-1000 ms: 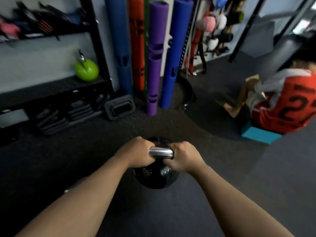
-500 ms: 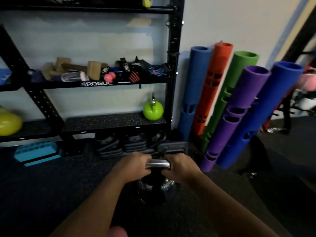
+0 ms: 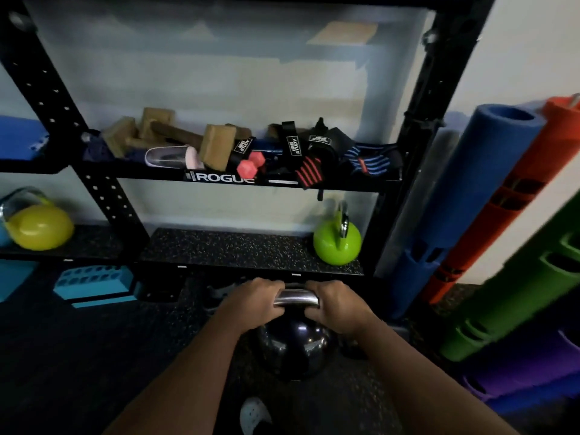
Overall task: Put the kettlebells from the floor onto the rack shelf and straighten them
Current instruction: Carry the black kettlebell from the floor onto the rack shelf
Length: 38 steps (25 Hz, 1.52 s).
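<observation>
While the black kettlebell is carried in front of the body, its steel handle is gripped from both ends: the left hand is clenched round the end at 9 o'clock, the right hand round the end at 3 o'clock. The bell hangs below the hands, clear of the floor as far as can be judged, with only the middle of the handle left bare between the knuckles.

The rack shelf lies at 12 o'clock from the hands, just beyond them and slightly higher in the view. The long axis of the handle runs from 9 to 3 o'clock, so it is held parallel to the front edge of the shelf; neither hand is plainly nearer to it. A green kettlebell is already stood at the right end of that shelf, toward 1 o'clock (its handle is turned end-on, pointing front to back), and a yellow kettlebell is seen in the neighbouring bay at 10 o'clock. The stretch of shelf left of the green one is bare, and a straight lift forward to 12 o'clock would probably be enough. The shelf lip may need to be cleared by the bell's rounded underside.
</observation>
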{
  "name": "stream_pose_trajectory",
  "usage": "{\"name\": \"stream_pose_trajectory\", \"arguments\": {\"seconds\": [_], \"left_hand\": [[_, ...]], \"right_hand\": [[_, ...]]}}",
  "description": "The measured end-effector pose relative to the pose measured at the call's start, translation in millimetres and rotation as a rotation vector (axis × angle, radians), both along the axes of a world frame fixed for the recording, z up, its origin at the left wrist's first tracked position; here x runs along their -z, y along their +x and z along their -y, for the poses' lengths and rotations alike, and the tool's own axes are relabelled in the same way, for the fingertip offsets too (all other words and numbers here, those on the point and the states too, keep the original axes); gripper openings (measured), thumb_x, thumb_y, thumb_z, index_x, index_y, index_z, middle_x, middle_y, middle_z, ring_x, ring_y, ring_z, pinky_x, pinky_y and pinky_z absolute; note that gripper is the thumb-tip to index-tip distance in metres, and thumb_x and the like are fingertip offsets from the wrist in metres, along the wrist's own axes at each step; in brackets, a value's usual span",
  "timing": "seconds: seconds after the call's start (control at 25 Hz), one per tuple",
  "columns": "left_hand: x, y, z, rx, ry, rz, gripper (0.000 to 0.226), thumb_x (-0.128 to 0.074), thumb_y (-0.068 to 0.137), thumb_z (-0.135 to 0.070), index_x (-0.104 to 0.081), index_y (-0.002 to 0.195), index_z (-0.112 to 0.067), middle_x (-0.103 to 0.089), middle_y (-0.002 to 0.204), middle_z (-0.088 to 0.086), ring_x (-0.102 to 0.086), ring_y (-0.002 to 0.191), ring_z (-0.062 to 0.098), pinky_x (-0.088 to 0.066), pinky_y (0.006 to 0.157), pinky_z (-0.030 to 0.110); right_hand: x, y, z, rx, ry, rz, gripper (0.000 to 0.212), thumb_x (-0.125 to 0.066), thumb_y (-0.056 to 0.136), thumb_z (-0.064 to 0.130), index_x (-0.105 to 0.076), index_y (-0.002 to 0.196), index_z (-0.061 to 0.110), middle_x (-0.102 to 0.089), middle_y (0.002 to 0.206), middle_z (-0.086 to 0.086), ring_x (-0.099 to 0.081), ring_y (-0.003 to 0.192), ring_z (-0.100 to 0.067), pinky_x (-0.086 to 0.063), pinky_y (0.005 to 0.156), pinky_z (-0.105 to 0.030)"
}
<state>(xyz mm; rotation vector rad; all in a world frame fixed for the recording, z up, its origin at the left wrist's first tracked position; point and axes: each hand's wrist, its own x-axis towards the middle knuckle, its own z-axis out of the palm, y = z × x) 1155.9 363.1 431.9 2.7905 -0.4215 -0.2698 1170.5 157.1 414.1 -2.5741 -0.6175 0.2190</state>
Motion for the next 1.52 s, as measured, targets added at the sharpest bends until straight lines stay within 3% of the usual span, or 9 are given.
{"name": "stream_pose_trajectory", "arguments": {"seconds": [0.2,0.4,0.68,0.84,1.04,1.2,1.32,1.44,1.52], "left_hand": [[49.5,152.4,-37.9,0.000,0.037,-0.059,0.023,-0.067,0.085,-0.027,-0.061,0.106,-0.020,-0.071,0.103,0.002,-0.069,0.091,0.023,-0.055,0.077,0.036],[107.9,276.9,-53.8,-0.021,0.039,-0.113,0.022,-0.066,0.089,-0.017,-0.058,0.109,-0.021,-0.068,0.108,0.001,-0.067,0.091,0.018,-0.050,0.074,0.029],[177.2,395.9,-49.8,-0.090,-0.078,-0.034,0.031,-0.059,0.095,-0.015,-0.048,0.123,-0.010,-0.061,0.120,0.009,-0.062,0.108,0.027,-0.052,0.089,0.041],[212.7,426.8,-45.9,-0.109,-0.077,0.048,0.031,-0.054,0.096,-0.010,-0.045,0.125,-0.008,-0.058,0.111,0.012,-0.059,0.100,0.028,-0.053,0.080,0.041],[227.9,439.7,-52.3,-0.175,-0.134,0.092,0.035,-0.057,0.090,0.000,-0.047,0.122,-0.010,-0.057,0.104,0.010,-0.053,0.089,0.019,-0.051,0.075,0.034],[226.1,442.0,-53.7,-0.167,-0.145,0.057,0.038,-0.061,0.092,-0.007,-0.046,0.127,-0.009,-0.057,0.109,0.012,-0.052,0.090,0.019,-0.048,0.077,0.034],[219.2,437.1,-55.4,-0.183,-0.163,-0.016,0.058,-0.066,0.090,-0.012,-0.036,0.139,-0.015,-0.051,0.124,0.013,-0.055,0.111,0.027,-0.050,0.090,0.040],[213.3,413.4,-68.4,-0.237,-0.179,-0.043,0.085,-0.070,0.088,-0.014,-0.017,0.154,-0.021,-0.041,0.143,0.015,-0.048,0.128,0.032,-0.048,0.103,0.047],[207.5,391.9,-84.0,-0.294,-0.149,-0.048,0.089,-0.071,0.087,-0.016,-0.015,0.155,-0.022,-0.039,0.150,0.016,-0.044,0.135,0.034,-0.043,0.108,0.050]], "right_hand": [[57.6,150.9,-40.7,0.026,-0.007,-0.101,0.044,-0.061,0.071,0.034,-0.061,0.115,0.026,-0.075,0.102,-0.007,-0.070,0.093,-0.029,-0.055,0.076,-0.035],[118.8,265.2,-66.0,0.136,0.007,-0.158,0.045,-0.064,0.077,0.026,-0.062,0.121,0.019,-0.072,0.109,-0.009,-0.068,0.096,-0.027,-0.052,0.080,-0.033],[188.2,390.7,-78.1,0.237,0.008,-0.020,0.052,-0.062,0.078,0.012,-0.058,0.130,0.008,-0.067,0.114,-0.022,-0.062,0.105,-0.039,-0.052,0.089,-0.045],[212.5,416.6,-77.8,0.266,0.008,0.033,0.033,-0.056,0.077,0.006,-0.058,0.108,-0.005,-0.061,0.101,-0.029,-0.058,0.094,-0.044,-0.048,0.078,-0.045],[215.8,435.4,-86.0,0.252,0.026,-0.006,0.026,-0.056,0.088,0.008,-0.052,0.111,-0.001,-0.058,0.103,-0.025,-0.055,0.097,-0.037,-0.042,0.080,-0.039],[214.2,432.9,-86.6,0.292,0.011,-0.061,0.024,-0.054,0.089,0.010,-0.051,0.112,0.002,-0.057,0.104,-0.020,-0.054,0.099,-0.036,-0.041,0.077,-0.036],[205.1,430.4,-89.7,0.282,-0.059,-0.092,0.038,-0.057,0.088,0.019,-0.048,0.124,0.010,-0.054,0.117,-0.018,-0.051,0.112,-0.038,-0.045,0.091,-0.043],[188.0,415.3,-91.0,0.205,-0.161,0.036,0.066,-0.065,0.081,0.034,-0.039,0.141,0.023,-0.048,0.135,-0.014,-0.041,0.130,-0.036,-0.032,0.113,-0.049],[172.3,400.8,-99.1,0.128,-0.124,0.156,0.070,-0.064,0.078,0.037,-0.040,0.142,0.023,-0.047,0.137,-0.012,-0.037,0.135,-0.036,-0.025,0.117,-0.052]]}}
